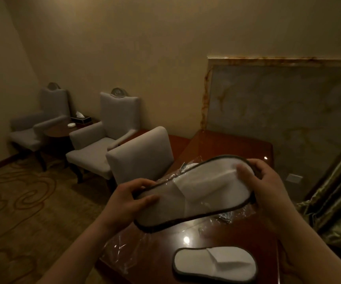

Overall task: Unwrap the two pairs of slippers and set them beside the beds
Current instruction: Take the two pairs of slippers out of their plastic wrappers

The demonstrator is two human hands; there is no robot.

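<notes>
A: Two hands were seen in the head view, both on one white slipper [194, 191] held up over the desk [237, 146]. Left hand [128, 198] was closed on the heel end, thumb on top, fingers under. Right hand [266, 181] was clamped on the toe end, thumb pressed on the upper.

B: Was wrap seen on it?

A: Clear plastic [231, 215] was seen hanging off the underside near the right hand; whether the slipper was fully out could not be told. A second slipper [214, 264] was lying bare on the desk, near edge, with a loose wrapper [122, 255] just beside it, over the desk corner.

B: Step?

A: Unwrapping was judged to be in hand, first pair probably. Beds weren't seen, only chairs [122, 124] and carpet.

B: Next?

A: Plastic would need to be pulled clear and the slipper paired with the one on the desk. A second pair wasn't made out, too dark.
</notes>
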